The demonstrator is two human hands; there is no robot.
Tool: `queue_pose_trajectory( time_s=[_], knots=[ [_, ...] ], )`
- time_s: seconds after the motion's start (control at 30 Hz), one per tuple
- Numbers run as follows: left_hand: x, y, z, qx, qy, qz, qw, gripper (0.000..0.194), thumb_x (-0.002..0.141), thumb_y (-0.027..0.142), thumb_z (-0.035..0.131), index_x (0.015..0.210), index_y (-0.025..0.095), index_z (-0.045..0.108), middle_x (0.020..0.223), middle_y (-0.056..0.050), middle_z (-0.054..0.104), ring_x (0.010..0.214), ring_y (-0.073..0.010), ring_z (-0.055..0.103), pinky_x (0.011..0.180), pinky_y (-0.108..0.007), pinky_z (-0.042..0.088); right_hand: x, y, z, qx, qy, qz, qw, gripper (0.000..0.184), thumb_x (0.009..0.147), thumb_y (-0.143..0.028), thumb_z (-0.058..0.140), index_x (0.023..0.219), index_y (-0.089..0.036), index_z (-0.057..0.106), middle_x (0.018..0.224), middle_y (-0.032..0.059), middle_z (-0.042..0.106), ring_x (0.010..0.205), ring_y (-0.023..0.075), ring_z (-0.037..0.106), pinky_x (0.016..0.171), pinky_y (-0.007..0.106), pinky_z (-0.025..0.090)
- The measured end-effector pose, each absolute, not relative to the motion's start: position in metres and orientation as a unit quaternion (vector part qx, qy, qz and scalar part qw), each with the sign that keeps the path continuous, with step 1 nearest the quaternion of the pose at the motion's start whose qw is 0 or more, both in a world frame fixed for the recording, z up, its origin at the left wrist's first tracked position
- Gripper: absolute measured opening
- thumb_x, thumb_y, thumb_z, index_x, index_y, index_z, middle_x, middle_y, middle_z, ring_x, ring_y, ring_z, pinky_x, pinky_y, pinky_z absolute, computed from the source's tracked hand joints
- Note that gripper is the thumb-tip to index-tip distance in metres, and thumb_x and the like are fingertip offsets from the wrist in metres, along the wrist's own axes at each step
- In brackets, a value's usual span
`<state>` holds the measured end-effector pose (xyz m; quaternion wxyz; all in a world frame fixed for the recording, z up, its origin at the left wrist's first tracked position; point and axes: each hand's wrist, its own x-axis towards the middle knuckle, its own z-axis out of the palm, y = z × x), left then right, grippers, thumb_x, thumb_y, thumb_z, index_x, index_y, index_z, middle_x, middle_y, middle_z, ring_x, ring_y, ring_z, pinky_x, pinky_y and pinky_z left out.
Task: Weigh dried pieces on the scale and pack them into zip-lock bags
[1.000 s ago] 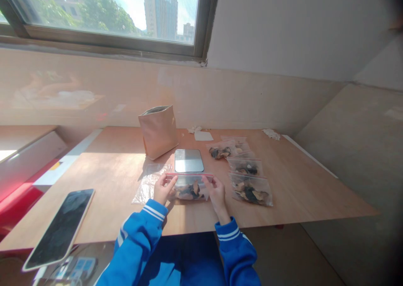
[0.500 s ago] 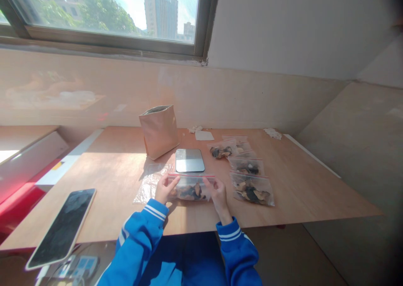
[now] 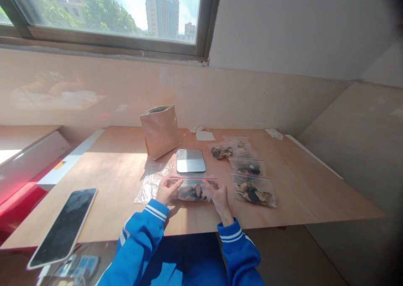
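The left hand (image 3: 166, 190) and the right hand (image 3: 218, 195) each pinch one top corner of a clear zip bag (image 3: 192, 189) with dark dried pieces inside. The bag lies on the table (image 3: 110, 172), just in front of the scale (image 3: 190, 160). Its long axis runs left to right, and its red zip edge points away from the person, toward the scale.

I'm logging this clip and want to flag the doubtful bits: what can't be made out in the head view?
- Zip bag: whether its red strip is sealed; too small, and the left hand and right hand cover its ends.
- Bag contents: dark and pale pieces, too small to identify.
- Scale: no display visible; glare.
- Paper bag: inside hidden by its wall.
- Phone: dark screen.
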<state>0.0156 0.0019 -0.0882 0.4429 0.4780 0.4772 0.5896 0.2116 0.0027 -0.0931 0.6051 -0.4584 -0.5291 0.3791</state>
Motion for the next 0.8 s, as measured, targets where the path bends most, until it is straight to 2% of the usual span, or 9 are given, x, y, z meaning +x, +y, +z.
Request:
queue_pose_trajectory(
  time_s=[0.27, 0.37, 0.43, 0.5, 0.63, 0.8],
  knots=[
    [0.018, 0.001, -0.087, 0.457, 0.488, 0.58, 0.466, 0.024, 0.068, 0.039, 0.075, 0.079, 0.018, 0.07, 0.081, -0.006, 0.07, 0.082, -0.0223, 0.067, 0.079, -0.035, 0.056, 0.208, 0.002, -0.09, -0.478, -0.467, 0.431, 0.606, 0.029, 0.069, -0.044, 0.077, 0.076, -0.016, 0.073, 0.077, 0.0066, 0.073, 0.075, 0.0204, 0.068, 0.073, 0.033, 0.055],
    [0.019, 0.001, -0.087, 0.47, 0.469, 0.567, 0.487, 0.025, 0.069, 0.039, 0.076, 0.08, 0.017, 0.072, 0.083, -0.007, 0.072, 0.085, -0.0235, 0.069, 0.083, -0.036, 0.056, 0.205, 0.001, -0.085, -0.455, -0.484, 0.48, 0.572, 0.032, 0.071, -0.048, 0.076, 0.079, -0.017, 0.072, 0.068, 0.0041, 0.071, 0.061, 0.0176, 0.066, 0.06, 0.03, 0.055],
    [0.02, 0.001, -0.086, 0.474, 0.459, 0.558, 0.503, 0.025, 0.069, 0.039, 0.077, 0.08, 0.017, 0.073, 0.083, -0.008, 0.073, 0.086, -0.0238, 0.069, 0.084, -0.036, 0.056, 0.202, 0.0, -0.084, -0.44, -0.5, 0.505, 0.549, 0.032, 0.073, -0.049, 0.074, 0.079, -0.018, 0.071, 0.056, 0.0008, 0.066, 0.049, 0.0149, 0.06, 0.048, 0.026, 0.05],
    [0.02, 0.001, -0.085, 0.469, 0.458, 0.558, 0.509, 0.027, 0.068, 0.039, 0.078, 0.081, 0.016, 0.074, 0.082, -0.009, 0.074, 0.085, -0.0238, 0.07, 0.083, -0.036, 0.056, 0.2, 0.001, -0.084, -0.439, -0.503, 0.507, 0.546, 0.032, 0.074, -0.049, 0.074, 0.079, -0.018, 0.07, 0.051, -0.0005, 0.063, 0.045, 0.014, 0.057, 0.042, 0.024, 0.046],
    [0.02, 0.0, -0.082, 0.474, 0.466, 0.554, 0.502, 0.026, 0.068, 0.04, 0.078, 0.078, 0.016, 0.074, 0.08, -0.009, 0.074, 0.082, -0.0235, 0.07, 0.081, -0.037, 0.056, 0.2, 0.003, -0.089, -0.456, -0.5, 0.48, 0.558, 0.034, 0.073, -0.05, 0.074, 0.077, -0.017, 0.072, 0.057, 0.0021, 0.066, 0.05, 0.0155, 0.059, 0.044, 0.025, 0.047],
    [0.022, 0.0, -0.079, 0.496, 0.457, 0.555, 0.488, 0.022, 0.07, 0.039, 0.077, 0.075, 0.018, 0.072, 0.079, -0.007, 0.073, 0.081, -0.0219, 0.068, 0.079, -0.034, 0.055, 0.201, 0.005, -0.092, -0.464, -0.502, 0.457, 0.569, 0.032, 0.073, -0.049, 0.074, 0.075, -0.017, 0.073, 0.064, 0.0029, 0.068, 0.059, 0.0172, 0.062, 0.057, 0.029, 0.052]
  ],
)
